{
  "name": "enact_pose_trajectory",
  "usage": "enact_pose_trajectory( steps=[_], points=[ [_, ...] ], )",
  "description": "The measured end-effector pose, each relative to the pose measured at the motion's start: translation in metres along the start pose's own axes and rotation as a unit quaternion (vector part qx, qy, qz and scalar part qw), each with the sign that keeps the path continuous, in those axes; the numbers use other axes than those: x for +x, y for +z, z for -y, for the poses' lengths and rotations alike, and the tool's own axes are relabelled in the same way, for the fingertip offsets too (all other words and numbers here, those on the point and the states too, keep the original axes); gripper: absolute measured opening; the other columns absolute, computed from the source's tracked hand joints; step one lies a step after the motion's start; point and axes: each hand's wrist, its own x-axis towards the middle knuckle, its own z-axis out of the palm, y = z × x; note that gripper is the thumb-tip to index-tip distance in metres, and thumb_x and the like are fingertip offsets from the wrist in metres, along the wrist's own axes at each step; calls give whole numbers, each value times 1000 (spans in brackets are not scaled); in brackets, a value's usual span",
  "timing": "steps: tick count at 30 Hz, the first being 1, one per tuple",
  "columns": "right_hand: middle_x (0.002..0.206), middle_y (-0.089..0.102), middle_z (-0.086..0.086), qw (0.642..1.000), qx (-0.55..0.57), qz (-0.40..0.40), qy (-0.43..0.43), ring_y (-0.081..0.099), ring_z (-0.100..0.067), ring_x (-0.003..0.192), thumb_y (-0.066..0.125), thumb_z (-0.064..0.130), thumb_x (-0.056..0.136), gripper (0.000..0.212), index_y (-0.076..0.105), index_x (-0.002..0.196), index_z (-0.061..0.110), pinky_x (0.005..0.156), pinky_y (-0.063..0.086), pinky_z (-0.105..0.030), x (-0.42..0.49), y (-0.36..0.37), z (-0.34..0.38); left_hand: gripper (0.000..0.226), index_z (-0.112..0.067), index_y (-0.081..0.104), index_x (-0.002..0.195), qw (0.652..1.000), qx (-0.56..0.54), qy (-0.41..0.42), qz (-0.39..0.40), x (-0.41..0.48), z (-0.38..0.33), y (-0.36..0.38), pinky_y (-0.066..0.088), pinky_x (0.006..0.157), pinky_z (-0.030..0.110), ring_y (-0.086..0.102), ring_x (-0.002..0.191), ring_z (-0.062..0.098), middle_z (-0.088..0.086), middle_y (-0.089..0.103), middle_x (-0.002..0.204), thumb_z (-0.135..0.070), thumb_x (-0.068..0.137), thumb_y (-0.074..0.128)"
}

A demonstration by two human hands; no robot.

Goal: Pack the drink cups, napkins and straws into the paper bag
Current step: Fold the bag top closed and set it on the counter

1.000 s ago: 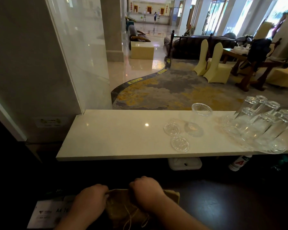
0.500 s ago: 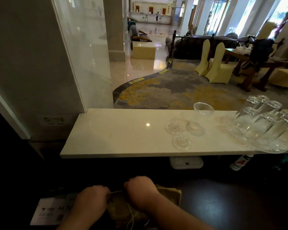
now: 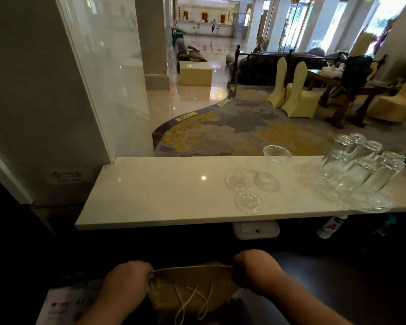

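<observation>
Paper bag [image 3: 192,289] sits low between your two hands, folded nearly flat, its string handles lying loose across the near face. Your left hand [image 3: 127,280] and right hand [image 3: 258,270] each have a closed grip on an opposite end of its top edge, so you look to be pulling the mouth open; nothing appears packed yet. Beyond your grip, on the pale bench [image 3: 150,195], one clear drink cup [image 3: 273,167] stands upright with two lids [image 3: 247,201] just beside it (napkins and straws aren't visible). Next, spread the mouth wide enough that the bag stands.
</observation>
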Motion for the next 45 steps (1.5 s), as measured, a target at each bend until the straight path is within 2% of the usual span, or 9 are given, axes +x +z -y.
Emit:
enact_pose_trajectory(
  steps=[4, 7, 10, 13, 18, 24, 30, 40, 45],
  points=[
    [87, 61, 4, 999, 21, -23, -9, 61, -19, 79, 63, 33, 79, 17, 66, 90, 20, 60, 40, -28, -3, -3, -1, 38, -34, 48, 61, 1000, -11, -5, 1, 3, 2, -6, 56, 75, 29, 69, 90, 11, -10, 67, 86, -43, 97, 53],
    [87, 59, 4, 999, 32, -32, -17, 56, -17, 76, 62, 31, 80, 13, 64, 88, 20, 56, 37, -27, -7, -10, -2, 32, -35, 54, 67, 1000, -26, -1, -8, 2, 1, -14, 54, 72, 28, 67, 86, 7, -8, 69, 89, -45, 97, 52],
    [88, 60, 6, 998, 38, -44, -20, 61, -17, 81, 64, 32, 80, 14, 64, 88, 21, 62, 44, -30, -9, -21, -5, 27, -35, 56, 73, 999, -30, 8, -21, 1, 0, -22, 53, 71, 27, 64, 83, 5, -13, 66, 88, -44, 97, 50],
    [80, 55, 10, 997, 41, -57, -21, 59, -15, 75, 64, 33, 79, 13, 62, 85, 21, 60, 45, -30, -11, -36, -8, 22, -31, 61, 81, 998, -40, 19, -39, 2, -2, -33, 56, 72, 28, 62, 79, 1, -15, 65, 86, -39, 98, 50],
    [83, 58, 11, 996, 37, -75, -32, 64, -15, 85, 60, 32, 86, 10, 63, 90, 23, 70, 53, -31, -17, -70, -9, 22, -28, 60, 85, 995, -30, 38, -84, 6, -7, -57, 55, 66, 32, 60, 73, 4, -12, 61, 81, -41, 99, 49],
    [93, 64, 9, 996, 25, -81, -39, 61, -11, 86, 59, 27, 92, 11, 67, 99, 25, 72, 50, -26, -19, -108, -8, 20, -36, 54, 80, 993, -32, 42, -109, 14, -17, -88, 44, 63, 30, 61, 77, 10, -10, 63, 84, -39, 100, 52],
    [96, 66, 5, 997, 4, -75, -33, 62, -14, 91, 59, 24, 91, 13, 68, 101, 24, 80, 56, -34, -18, -141, -11, 19, -29, 63, 91, 991, -29, 51, -123, 21, -24, -114, 54, 72, 32, 66, 84, 13, -9, 67, 92, -38, 102, 50],
    [89, 69, 10, 994, 3, -104, -19, 66, -10, 84, 59, 19, 90, 13, 69, 95, 26, 77, 57, -30, -19, -202, -5, 19, -31, 63, 90, 986, -32, 50, -157, 34, -29, -164, 57, 79, 36, 65, 87, 12, -10, 69, 96, -41, 101, 50],
    [88, 72, 9, 993, 20, -112, -12, 68, -7, 83, 59, 15, 93, 18, 71, 95, 27, 81, 59, -31, -17, -227, 0, 19, -33, 66, 93, 983, -23, 52, -178, 40, -33, -187, 48, 68, 28, 59, 83, 9, -12, 70, 99, -39, 102, 50]
  ],
)
